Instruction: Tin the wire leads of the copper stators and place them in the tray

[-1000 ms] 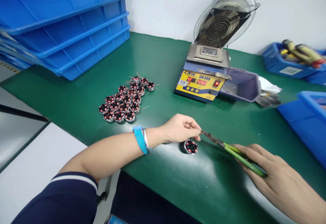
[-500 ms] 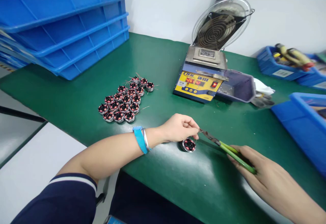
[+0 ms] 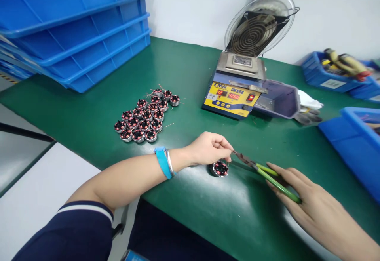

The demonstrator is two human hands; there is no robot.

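Note:
A small round motor stator (image 3: 220,168) with copper windings and a silver rim sits on the green table, just below my left hand (image 3: 210,149). The fingertips of that hand are pinched together on thin wire ends rising from the stator. My right hand (image 3: 308,197) grips green-handled pliers (image 3: 277,181) around their two handles. The tips of the pliers meet the wires right beside my left fingertips. Whether the jaws are closed on the wire is too small to tell. Several similar stators (image 3: 144,124) stand grouped to the left, some with loose wires sticking out.
Behind my hands stands a yellow and blue solder pot (image 3: 230,99) with a lit display and a fan above it. A grey-purple tray (image 3: 285,102) adjoins it. Stacked blue crates (image 3: 89,47) rise at left; blue bins (image 3: 329,82) with tools are at right.
The plier handles are slightly further apart, and my right hand has shifted a little to the right. My left hand and the stator have stayed in place.

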